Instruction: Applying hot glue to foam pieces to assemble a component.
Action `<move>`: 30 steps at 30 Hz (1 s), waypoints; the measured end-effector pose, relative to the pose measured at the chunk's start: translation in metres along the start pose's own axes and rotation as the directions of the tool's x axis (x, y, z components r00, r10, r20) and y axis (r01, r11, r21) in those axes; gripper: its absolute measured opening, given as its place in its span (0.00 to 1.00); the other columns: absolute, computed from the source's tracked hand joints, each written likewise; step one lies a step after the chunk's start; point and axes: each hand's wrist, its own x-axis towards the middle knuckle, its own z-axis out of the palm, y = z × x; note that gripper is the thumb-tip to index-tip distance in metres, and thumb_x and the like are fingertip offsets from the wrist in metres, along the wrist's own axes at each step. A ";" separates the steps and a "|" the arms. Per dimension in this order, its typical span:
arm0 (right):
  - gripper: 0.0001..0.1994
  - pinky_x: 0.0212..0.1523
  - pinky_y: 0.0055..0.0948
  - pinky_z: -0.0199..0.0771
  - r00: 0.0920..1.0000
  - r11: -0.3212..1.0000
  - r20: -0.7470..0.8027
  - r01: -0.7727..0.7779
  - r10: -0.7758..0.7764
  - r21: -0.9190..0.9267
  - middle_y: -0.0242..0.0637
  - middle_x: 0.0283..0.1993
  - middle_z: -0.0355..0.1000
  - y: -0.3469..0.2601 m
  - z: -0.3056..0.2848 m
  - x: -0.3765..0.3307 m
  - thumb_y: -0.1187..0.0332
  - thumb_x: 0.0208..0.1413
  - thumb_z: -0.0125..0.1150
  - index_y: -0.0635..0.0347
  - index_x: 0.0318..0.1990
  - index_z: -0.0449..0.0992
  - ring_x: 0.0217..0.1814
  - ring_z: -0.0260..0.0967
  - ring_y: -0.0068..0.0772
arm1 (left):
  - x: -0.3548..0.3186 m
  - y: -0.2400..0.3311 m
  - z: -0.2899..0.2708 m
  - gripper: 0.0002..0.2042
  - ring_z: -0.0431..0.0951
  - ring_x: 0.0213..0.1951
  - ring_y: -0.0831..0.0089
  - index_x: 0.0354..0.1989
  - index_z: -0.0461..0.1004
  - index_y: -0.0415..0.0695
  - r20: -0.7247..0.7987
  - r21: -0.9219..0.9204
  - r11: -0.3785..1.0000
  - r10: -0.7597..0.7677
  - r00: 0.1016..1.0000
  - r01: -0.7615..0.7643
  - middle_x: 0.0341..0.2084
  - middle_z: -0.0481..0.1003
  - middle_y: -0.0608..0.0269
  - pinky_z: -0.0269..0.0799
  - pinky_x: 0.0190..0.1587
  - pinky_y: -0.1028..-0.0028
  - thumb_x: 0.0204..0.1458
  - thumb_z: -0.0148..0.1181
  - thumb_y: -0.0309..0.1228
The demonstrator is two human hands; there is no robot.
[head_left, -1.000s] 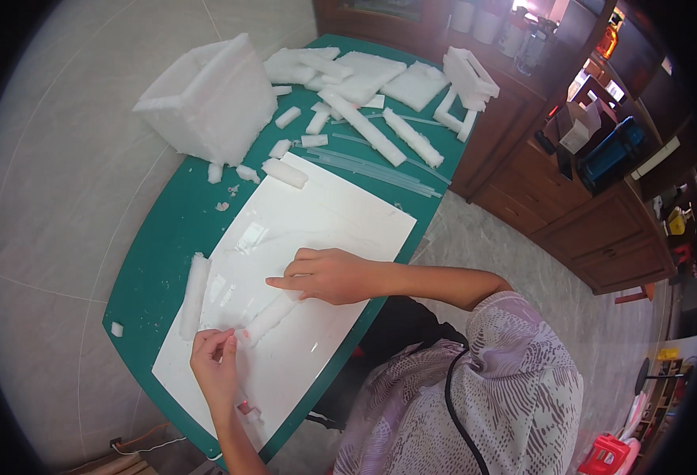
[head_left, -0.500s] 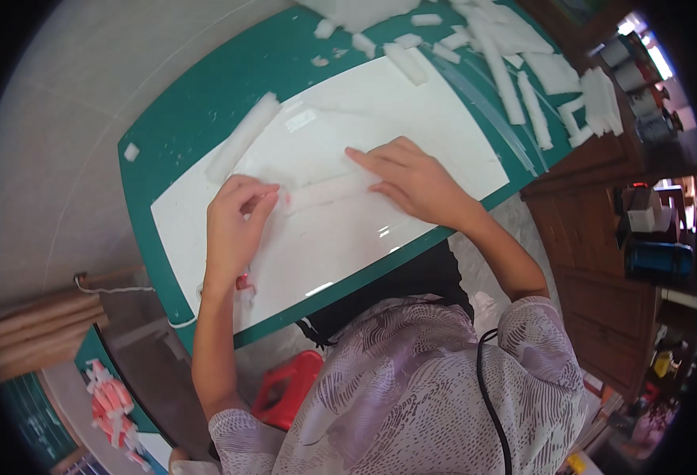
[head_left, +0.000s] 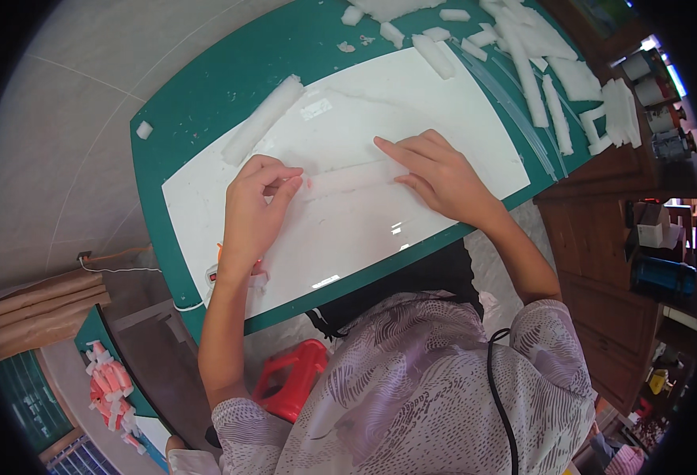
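Just beyond where the near edge of the green bench (head_left: pixel 198 95) passes the person, a white board (head_left: pixel 340 245) covers much of the top, with a small red-and-white object (head_left: pixel 258 277) close to its near left corner, partly behind the left forearm. Farther in, toward the middle of the board, lies a pale foam strip (head_left: pixel 344 177), with both hands at its ends. The left hand (head_left: pixel 257 202) has thumb and forefinger brought together at the strip's left end, beside a small pinkish mark; whether they pinch the foam, I cannot tell. The right hand (head_left: pixel 443 178) is spread at the other end, forefinger stretched out past the strip's far side and thumb on the near side.

The step in hand looks like fine handling of the strip's left end while the right hand steadies the other. From here, the next move seems to call for light pressure and a straight strip, since the foam looks soft.

Beyond the hands, a thicker foam roll (head_left: pixel 263 120) lies aslant across the board's far left edge. Toward the bench's far right corner are thin clear rods (head_left: pixel 515 111), long foam bars (head_left: pixel 520 71) and an open foam frame (head_left: pixel 594 131).
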 end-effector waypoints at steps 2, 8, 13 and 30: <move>0.28 0.51 0.35 0.67 1.000 1.000 0.014 -0.021 0.021 0.013 0.43 0.47 0.71 0.001 -0.001 0.000 0.73 0.51 0.62 0.57 0.62 0.68 0.48 0.64 0.44 | 0.001 0.000 -0.001 0.06 0.75 0.33 0.76 0.38 0.79 0.35 0.011 -0.016 1.000 -0.008 1.000 0.008 0.35 0.72 0.63 0.71 0.39 0.79 0.54 0.60 0.21; 0.31 0.56 0.36 0.66 0.999 0.994 -0.015 -0.036 0.037 0.102 0.44 0.51 0.70 0.001 0.002 -0.003 0.73 0.52 0.61 0.55 0.66 0.63 0.51 0.63 0.46 | -0.004 0.001 -0.002 0.08 0.74 0.33 0.77 0.42 0.78 0.36 -0.006 0.008 0.999 0.035 0.999 -0.035 0.37 0.72 0.62 0.71 0.38 0.79 0.57 0.55 0.22; 0.37 0.57 0.36 0.63 0.998 0.989 -0.064 -0.018 0.028 0.147 0.42 0.59 0.67 0.003 0.001 -0.009 0.76 0.50 0.61 0.57 0.69 0.56 0.56 0.62 0.43 | -0.008 0.007 -0.006 0.09 0.76 0.32 0.72 0.43 0.78 0.39 -0.022 0.005 1.000 0.021 1.000 -0.021 0.40 0.75 0.58 0.72 0.36 0.77 0.58 0.53 0.24; 0.36 0.56 0.35 0.66 0.969 0.928 -0.015 -0.232 0.247 0.291 0.42 0.62 0.65 0.005 -0.007 -0.018 0.75 0.50 0.61 0.54 0.69 0.57 0.61 0.59 0.43 | 0.091 -0.047 -0.046 0.21 0.77 0.37 0.55 0.54 0.71 0.44 0.048 0.664 0.699 0.314 0.948 -0.265 0.51 0.72 0.54 0.72 0.46 0.65 0.50 0.62 0.28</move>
